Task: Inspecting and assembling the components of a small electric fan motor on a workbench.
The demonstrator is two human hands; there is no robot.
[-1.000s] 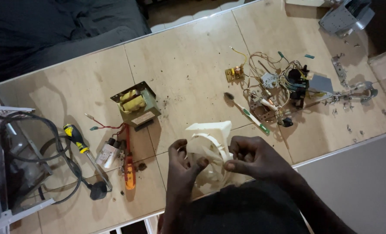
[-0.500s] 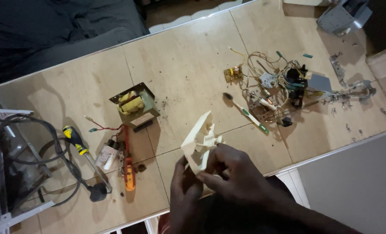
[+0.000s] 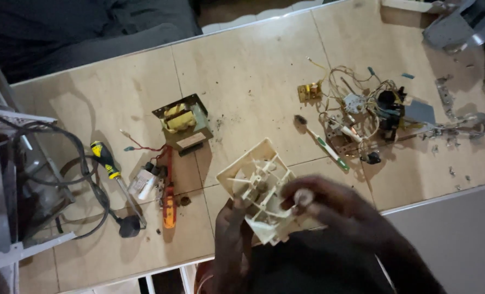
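The cream plastic housing [image 3: 256, 188], a squarish moulded panel with thin ribs and clips on its exposed inner face, is held tilted above the near edge of the table [image 3: 242, 81]. The left hand [image 3: 232, 228] grips its lower left edge, fingers closed against the plastic. The right hand [image 3: 329, 204] pinches its right side, one fingertip pressed onto the ribbed face.

The table is pale plywood panels, dusted with dark debris. Toward the centre sits a transformer [image 3: 181, 122], a boxy metal frame with yellow-taped windings. Left of the housing lie an orange-handled tool [image 3: 168, 198], a white cylindrical capacitor [image 3: 142, 182] and a screwdriver [image 3: 114, 177] with a black-and-yellow handle. A black cable [image 3: 87, 179] loops at the left edge. Toward the right edge lies a tangle of wires and small parts [image 3: 367, 114], with a toothbrush [image 3: 324, 144] beside it.
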